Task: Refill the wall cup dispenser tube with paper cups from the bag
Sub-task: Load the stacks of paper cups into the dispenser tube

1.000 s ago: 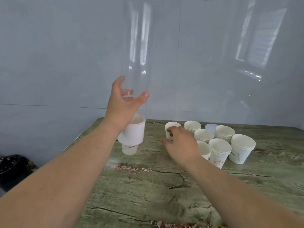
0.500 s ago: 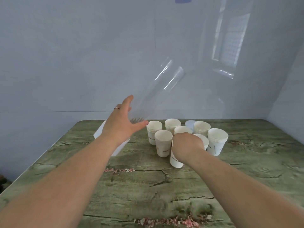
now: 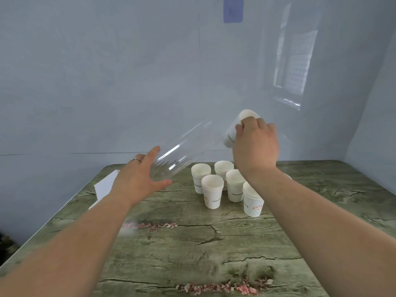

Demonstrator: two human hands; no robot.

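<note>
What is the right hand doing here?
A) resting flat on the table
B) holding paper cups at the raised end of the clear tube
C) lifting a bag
B: the right hand grips white cups at the tilted tube's upper end, above the table.

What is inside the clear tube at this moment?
Nothing shows inside the clear tube along its length. At its raised mouth the right hand grips a paper cup stack; the hand hides whether the stack is partly inside.
</note>
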